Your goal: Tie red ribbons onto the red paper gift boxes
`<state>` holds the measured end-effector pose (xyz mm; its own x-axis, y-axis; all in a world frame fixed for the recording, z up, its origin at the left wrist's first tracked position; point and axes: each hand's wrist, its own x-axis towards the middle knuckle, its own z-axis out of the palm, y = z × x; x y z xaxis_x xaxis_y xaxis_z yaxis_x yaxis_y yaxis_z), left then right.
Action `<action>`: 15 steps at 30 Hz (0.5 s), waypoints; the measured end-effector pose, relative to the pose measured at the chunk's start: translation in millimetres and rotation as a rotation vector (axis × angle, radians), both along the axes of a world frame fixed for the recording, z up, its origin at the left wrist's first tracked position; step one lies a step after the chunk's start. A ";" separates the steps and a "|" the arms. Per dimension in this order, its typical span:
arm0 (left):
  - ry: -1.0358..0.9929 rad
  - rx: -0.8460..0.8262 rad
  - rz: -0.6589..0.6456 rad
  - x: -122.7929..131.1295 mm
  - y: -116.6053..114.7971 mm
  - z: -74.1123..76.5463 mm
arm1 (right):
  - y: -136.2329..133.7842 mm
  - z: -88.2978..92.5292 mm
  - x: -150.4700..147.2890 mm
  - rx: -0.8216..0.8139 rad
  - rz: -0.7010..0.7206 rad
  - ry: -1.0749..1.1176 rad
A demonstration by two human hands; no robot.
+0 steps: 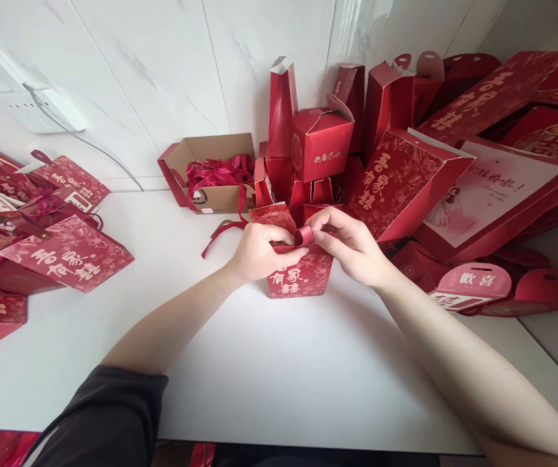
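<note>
A small red gift box [299,280] with pale lettering stands upright on the white table, its top edge between my hands. Over that edge, a loop of dark red ribbon [302,236] shows. My left hand [265,251] is at the left of the box, its thumb and fingers closed on the ribbon at the rim. From the right, my right hand [345,245] pinches the other side of the ribbon loop with thumb and index finger. The ribbon's ends are hidden by the fingers and the box.
Behind the box, an open carton [218,198] holds red ribbons. Stacked red boxes [322,146] and larger red bags [390,181] fill the back right. More red bags [74,253] lie at the left of the white table [240,376]. A cable [89,144] runs down the wall.
</note>
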<state>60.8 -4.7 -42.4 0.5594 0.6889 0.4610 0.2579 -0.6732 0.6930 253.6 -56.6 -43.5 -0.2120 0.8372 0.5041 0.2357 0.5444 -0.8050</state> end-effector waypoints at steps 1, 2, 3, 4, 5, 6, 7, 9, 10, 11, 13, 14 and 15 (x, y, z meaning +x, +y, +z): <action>0.009 0.001 -0.013 -0.5 1.3 -0.3 | -0.1 0.0 0.5 0.009 0.002 0.021; 0.020 -0.006 -0.026 -1.1 2.5 -0.2 | -0.1 0.4 1.2 0.023 0.008 0.032; 0.029 -0.019 -0.038 -1.6 3.5 0.1 | 0.0 1.0 1.9 0.035 0.016 0.040; 0.036 -0.034 -0.046 -2.0 4.3 0.7 | 0.1 1.8 2.6 0.038 0.025 0.045; 0.044 -0.048 -0.052 -2.4 4.9 1.4 | 0.2 2.4 3.2 0.034 0.028 0.057; 0.052 -0.061 -0.056 -2.7 5.2 2.2 | 0.5 2.9 3.7 0.021 0.024 0.076; 0.063 -0.069 -0.056 -2.9 5.4 2.9 | 0.8 3.1 4.0 -0.001 0.017 0.098; 0.092 -0.072 -0.051 -3.2 5.6 3.8 | 1.7 2.9 4.1 -0.054 0.011 0.115; 0.107 -0.073 -0.051 -3.2 5.7 4.0 | 2.2 2.6 4.0 -0.080 0.027 0.102; 0.120 -0.075 -0.056 -3.2 5.9 4.0 | 2.7 2.1 3.8 -0.106 0.062 0.078; 0.137 -0.079 -0.074 -3.0 6.6 3.3 | 3.7 0.9 3.3 -0.151 0.153 0.023; 0.139 -0.081 -0.081 -2.9 7.0 2.9 | 4.1 0.2 3.2 -0.167 0.188 0.010; 0.138 -0.080 -0.082 -2.7 7.3 2.4 | 4.5 -0.5 3.3 -0.177 0.209 0.004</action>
<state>58.1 2.6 -40.0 0.6696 0.6695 0.3216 0.3004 -0.6401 0.7071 256.8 -52.0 -44.0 -0.3877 0.8505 0.3554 0.1292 0.4319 -0.8926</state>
